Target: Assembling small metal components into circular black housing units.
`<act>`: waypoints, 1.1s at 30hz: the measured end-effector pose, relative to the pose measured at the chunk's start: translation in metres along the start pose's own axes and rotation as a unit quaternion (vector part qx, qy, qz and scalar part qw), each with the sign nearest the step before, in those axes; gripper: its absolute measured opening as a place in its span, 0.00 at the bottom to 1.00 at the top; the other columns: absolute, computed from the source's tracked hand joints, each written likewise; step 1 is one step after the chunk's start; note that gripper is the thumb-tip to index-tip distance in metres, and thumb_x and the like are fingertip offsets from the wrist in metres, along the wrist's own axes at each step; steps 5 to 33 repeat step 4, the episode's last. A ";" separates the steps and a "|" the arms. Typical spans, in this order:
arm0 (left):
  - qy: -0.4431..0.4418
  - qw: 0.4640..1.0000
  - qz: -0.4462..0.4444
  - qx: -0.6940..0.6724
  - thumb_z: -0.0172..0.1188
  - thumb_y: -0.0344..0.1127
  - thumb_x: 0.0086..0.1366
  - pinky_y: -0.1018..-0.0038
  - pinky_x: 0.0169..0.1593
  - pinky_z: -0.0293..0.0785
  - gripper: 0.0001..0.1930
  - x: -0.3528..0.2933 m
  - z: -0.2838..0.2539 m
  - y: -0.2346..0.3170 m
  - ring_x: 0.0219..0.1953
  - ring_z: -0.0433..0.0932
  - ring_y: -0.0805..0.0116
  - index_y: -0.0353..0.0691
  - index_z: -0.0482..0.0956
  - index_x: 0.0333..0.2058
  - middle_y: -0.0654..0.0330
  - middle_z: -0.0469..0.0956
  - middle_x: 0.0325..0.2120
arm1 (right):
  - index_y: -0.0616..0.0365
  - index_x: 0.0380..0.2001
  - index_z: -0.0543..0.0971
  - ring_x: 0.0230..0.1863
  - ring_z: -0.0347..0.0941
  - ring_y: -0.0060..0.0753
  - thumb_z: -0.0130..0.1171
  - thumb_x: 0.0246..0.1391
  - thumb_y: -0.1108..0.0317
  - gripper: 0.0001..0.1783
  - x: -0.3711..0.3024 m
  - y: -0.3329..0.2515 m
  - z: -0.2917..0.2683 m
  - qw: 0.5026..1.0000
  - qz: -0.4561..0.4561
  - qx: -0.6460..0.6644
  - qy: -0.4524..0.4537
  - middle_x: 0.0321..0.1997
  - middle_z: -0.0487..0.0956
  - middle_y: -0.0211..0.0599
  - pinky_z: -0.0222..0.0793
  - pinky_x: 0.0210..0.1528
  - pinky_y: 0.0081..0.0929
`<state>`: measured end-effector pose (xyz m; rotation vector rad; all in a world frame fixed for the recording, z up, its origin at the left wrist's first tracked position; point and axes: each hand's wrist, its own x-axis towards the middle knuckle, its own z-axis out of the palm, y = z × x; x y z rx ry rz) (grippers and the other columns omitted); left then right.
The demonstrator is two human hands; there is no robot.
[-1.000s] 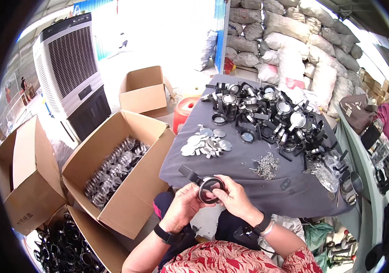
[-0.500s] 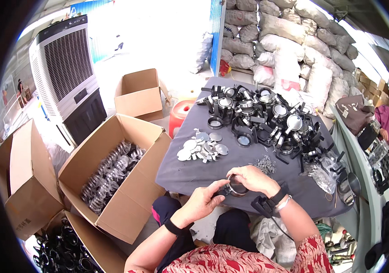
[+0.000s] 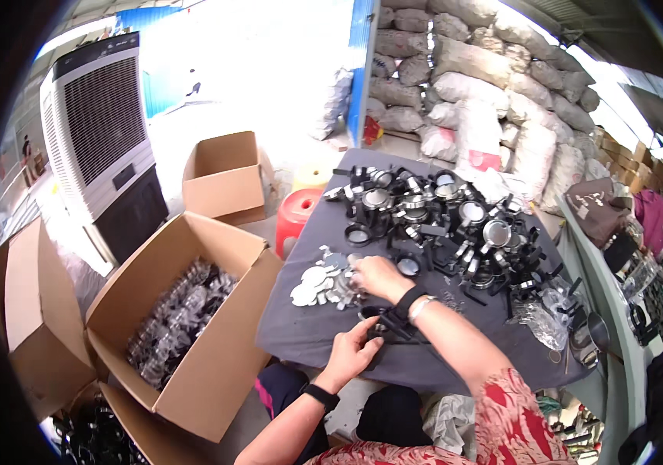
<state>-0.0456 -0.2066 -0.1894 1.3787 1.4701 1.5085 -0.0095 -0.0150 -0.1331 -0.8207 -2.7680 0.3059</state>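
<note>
My left hand (image 3: 353, 353), near the table's front edge, grips a black ring-shaped part with a handle (image 3: 372, 313) at its rim. My right hand (image 3: 379, 277) reaches past it, fingers drawn together at the right side of a pile of thin silver discs (image 3: 317, 284). Whether a disc is between those fingertips is hidden and slightly blurred. Behind, a large heap of black-handled parts with silver round faces (image 3: 455, 213) covers the far half of the table. A loose black ring (image 3: 358, 234) lies at the heap's left.
The table (image 3: 300, 337) has a grey cloth. Left of it stand an open carton (image 3: 215, 387) of wrapped parts, a red stool (image 3: 297, 213) and a smaller carton (image 3: 223, 186). Clear plastic bags (image 3: 541, 322) lie at the right. A person (image 3: 653, 217) sits beyond the table's right side.
My right hand has left the ring-shaped part and moved forward and left to the silver discs. My left hand keeps hold of the part, slightly farther left. The view has shifted a little.
</note>
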 end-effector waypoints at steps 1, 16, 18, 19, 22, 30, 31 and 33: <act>0.007 1.000 0.007 0.016 0.60 0.29 0.56 0.82 0.27 0.63 0.23 0.001 0.001 0.001 0.21 0.63 0.83 0.36 0.72 0.53 0.68 0.68 0.16 | 0.62 0.30 0.79 0.39 0.76 0.56 0.57 0.46 0.64 0.12 0.006 0.006 0.007 1.000 -0.011 -0.001 0.001 0.33 0.78 0.54 0.70 0.44 0.44; 0.042 0.996 0.065 -0.032 0.61 0.32 0.55 0.84 0.37 0.69 0.25 0.008 0.008 -0.039 0.27 0.75 0.81 0.41 0.73 0.53 0.61 0.78 0.20 | 0.58 0.37 0.81 0.46 0.75 0.52 0.61 0.42 0.60 0.19 0.031 0.021 0.022 0.997 -0.033 -0.056 -0.036 0.42 0.78 0.56 0.69 0.49 0.42; 0.042 0.996 0.065 -0.032 0.61 0.32 0.55 0.84 0.37 0.69 0.25 0.008 0.008 -0.039 0.27 0.75 0.81 0.41 0.73 0.53 0.61 0.78 0.20 | 0.58 0.37 0.81 0.46 0.75 0.52 0.61 0.42 0.60 0.19 0.031 0.021 0.022 0.997 -0.033 -0.056 -0.036 0.42 0.78 0.56 0.69 0.49 0.42; 0.042 0.996 0.065 -0.032 0.61 0.32 0.55 0.84 0.37 0.69 0.25 0.008 0.008 -0.039 0.27 0.75 0.81 0.41 0.73 0.53 0.61 0.78 0.20 | 0.58 0.37 0.81 0.46 0.75 0.52 0.61 0.42 0.60 0.19 0.031 0.021 0.022 0.997 -0.033 -0.056 -0.036 0.42 0.78 0.56 0.69 0.49 0.42; 0.042 0.996 0.065 -0.032 0.61 0.32 0.55 0.84 0.37 0.69 0.25 0.008 0.008 -0.039 0.27 0.75 0.81 0.41 0.73 0.53 0.61 0.78 0.20 | 0.58 0.37 0.81 0.46 0.75 0.52 0.61 0.42 0.60 0.19 0.031 0.021 0.022 0.997 -0.033 -0.056 -0.036 0.42 0.78 0.56 0.69 0.49 0.42; 0.042 0.996 0.065 -0.032 0.61 0.32 0.55 0.84 0.37 0.69 0.25 0.008 0.008 -0.039 0.27 0.75 0.81 0.41 0.73 0.53 0.61 0.78 0.20 | 0.58 0.37 0.81 0.46 0.75 0.52 0.61 0.42 0.60 0.19 0.031 0.021 0.022 0.997 -0.033 -0.056 -0.036 0.42 0.78 0.56 0.69 0.49 0.42; 0.042 0.996 0.065 -0.032 0.61 0.32 0.55 0.84 0.37 0.69 0.25 0.008 0.008 -0.039 0.27 0.75 0.81 0.41 0.73 0.53 0.61 0.78 0.20 | 0.58 0.37 0.81 0.46 0.75 0.52 0.61 0.42 0.60 0.19 0.031 0.021 0.022 0.997 -0.033 -0.056 -0.036 0.42 0.78 0.56 0.69 0.49 0.42; 0.042 0.996 0.065 -0.032 0.61 0.32 0.55 0.84 0.37 0.69 0.25 0.008 0.008 -0.039 0.27 0.75 0.81 0.41 0.73 0.53 0.61 0.78 0.20 | 0.58 0.37 0.81 0.46 0.75 0.52 0.61 0.42 0.60 0.19 0.031 0.021 0.022 0.997 -0.033 -0.056 -0.036 0.42 0.78 0.56 0.69 0.49 0.42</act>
